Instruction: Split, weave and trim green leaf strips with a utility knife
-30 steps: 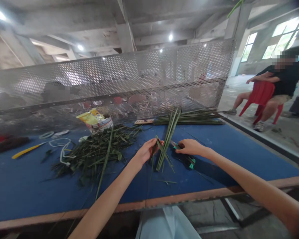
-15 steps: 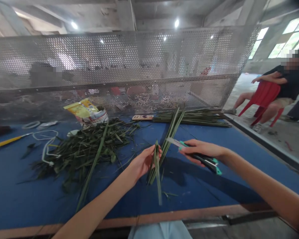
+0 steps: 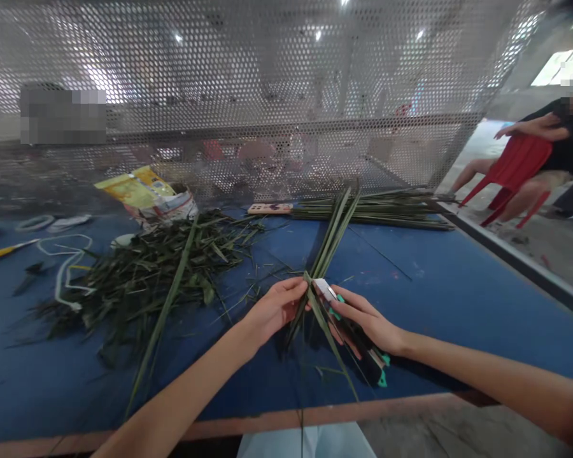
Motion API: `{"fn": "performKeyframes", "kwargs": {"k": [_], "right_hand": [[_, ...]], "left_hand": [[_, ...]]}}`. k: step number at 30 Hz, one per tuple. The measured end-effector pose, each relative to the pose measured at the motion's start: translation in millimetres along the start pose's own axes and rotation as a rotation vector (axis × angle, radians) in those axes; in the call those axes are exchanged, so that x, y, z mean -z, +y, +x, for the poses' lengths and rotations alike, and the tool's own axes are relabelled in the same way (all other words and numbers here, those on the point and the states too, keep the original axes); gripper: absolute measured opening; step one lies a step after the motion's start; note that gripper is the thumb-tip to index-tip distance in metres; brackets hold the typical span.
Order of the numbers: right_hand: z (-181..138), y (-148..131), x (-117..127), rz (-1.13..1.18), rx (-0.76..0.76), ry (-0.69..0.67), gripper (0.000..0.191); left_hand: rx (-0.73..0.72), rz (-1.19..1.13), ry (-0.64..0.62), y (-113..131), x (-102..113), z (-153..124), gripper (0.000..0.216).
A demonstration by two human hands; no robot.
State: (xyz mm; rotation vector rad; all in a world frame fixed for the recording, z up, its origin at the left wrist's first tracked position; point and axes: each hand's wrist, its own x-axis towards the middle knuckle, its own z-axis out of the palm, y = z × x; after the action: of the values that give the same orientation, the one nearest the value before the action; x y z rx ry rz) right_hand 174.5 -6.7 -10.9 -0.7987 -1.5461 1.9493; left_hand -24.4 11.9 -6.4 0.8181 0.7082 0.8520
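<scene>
Leaf strips [image 3: 333,248] apparently between left fingers [image 3: 289,298]

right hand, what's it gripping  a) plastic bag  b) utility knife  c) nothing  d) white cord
b, the right hand closes around a utility knife with teal ends, its pale blade beside the long leaves held in the left hand.
</scene>
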Motion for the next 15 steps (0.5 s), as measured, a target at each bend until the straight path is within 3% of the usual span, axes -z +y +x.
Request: {"fn": "performKeyframes", "kwargs": {"k": [8, 15], "right_hand": [[-10, -7, -1, 0.029, -0.022, -0.084, 0.032], [-13, -8, -2, 0.034, 0.022, -0.071, 0.032]], "left_hand": [[0.011, 0.017, -0.028, -2, 5, -2, 0.024], [0.001, 0.016, -0.033, 0, 5, -4, 0.023]]}}
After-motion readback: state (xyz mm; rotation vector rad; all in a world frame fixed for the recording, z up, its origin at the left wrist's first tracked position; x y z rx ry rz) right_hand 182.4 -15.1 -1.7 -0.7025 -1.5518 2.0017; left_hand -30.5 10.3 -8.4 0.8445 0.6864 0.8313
